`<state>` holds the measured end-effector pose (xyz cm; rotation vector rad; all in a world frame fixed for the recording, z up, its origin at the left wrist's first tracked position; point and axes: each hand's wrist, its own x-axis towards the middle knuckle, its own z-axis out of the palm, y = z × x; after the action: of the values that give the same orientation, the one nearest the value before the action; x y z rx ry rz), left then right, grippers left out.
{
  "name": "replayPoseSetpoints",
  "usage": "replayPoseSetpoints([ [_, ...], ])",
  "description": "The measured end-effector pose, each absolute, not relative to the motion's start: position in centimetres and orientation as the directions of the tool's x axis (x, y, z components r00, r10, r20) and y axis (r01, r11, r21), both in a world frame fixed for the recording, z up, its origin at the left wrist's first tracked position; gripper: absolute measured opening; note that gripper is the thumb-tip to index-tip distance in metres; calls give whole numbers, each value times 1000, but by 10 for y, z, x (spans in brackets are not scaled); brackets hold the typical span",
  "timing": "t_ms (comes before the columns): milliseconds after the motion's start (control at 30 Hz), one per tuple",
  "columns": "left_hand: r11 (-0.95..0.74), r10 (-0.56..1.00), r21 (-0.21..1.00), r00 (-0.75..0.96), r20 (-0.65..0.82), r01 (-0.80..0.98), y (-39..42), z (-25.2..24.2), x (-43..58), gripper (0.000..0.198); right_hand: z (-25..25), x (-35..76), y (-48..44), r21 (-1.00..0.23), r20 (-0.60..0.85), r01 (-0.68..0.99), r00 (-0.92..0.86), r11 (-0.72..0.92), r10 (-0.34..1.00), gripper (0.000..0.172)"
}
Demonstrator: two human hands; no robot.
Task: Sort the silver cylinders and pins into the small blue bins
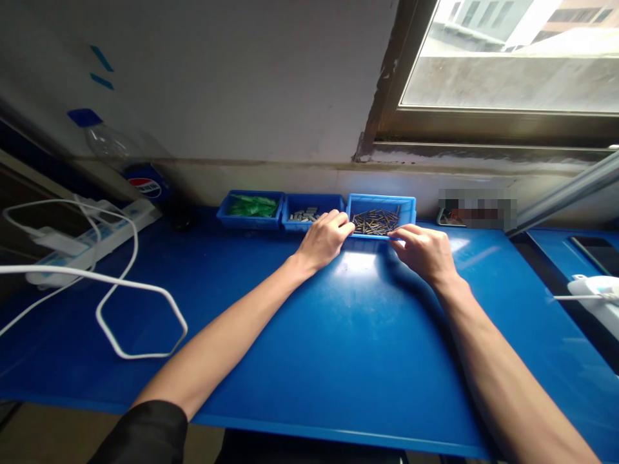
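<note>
Three small blue bins stand in a row against the wall. The right bin (pixel 411 209) holds many thin, dark brass-coloured metal pins or screws (pixel 374 222). My left hand (pixel 325 240) is closed at this bin's left front corner, its fingers mostly hidden, and covers part of the middle bin (pixel 290 224). Short grey metal pieces (pixel 304 214) lie in that middle bin. At the right front corner of the right bin, my right hand (pixel 425 251) is closed, thumb and forefinger pinched on the front rim. Green plastic-looking pieces (pixel 252 205) fill the left bin (pixel 227 218).
White power strips (pixel 82 248) and a looping white cable (pixel 138 356) lie on the left of the blue table (pixel 309 361). A Pepsi bottle (pixel 147 183) stands behind them. A phone (pixel 597 252) and a white plug block (pixel 597 296) are at the right.
</note>
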<state>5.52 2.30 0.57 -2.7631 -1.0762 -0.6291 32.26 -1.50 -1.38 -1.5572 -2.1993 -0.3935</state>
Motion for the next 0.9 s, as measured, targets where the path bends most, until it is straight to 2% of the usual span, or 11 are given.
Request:
replayPoseSetpoints([
  [133, -749, 612, 55, 657, 439, 661, 23, 1, 53, 26, -14, 322, -14, -3, 491, 945, -282, 326, 824, 25],
  [333, -737, 596, 43, 618, 512, 675, 23, 1, 44, 30, -7, 321, -6, -58, 541, 944, -245, 325, 805, 28],
  [767, -740, 626, 73, 646, 436, 668, 23, 4, 34, 43, 1, 326, -2, -127, 560, 916, -251, 381, 789, 30],
  [900, -754, 609, 88, 643, 465, 651, 20, 6, 26, 41, 7, 314, -6, -139, 548, 910, -257, 390, 796, 32],
])
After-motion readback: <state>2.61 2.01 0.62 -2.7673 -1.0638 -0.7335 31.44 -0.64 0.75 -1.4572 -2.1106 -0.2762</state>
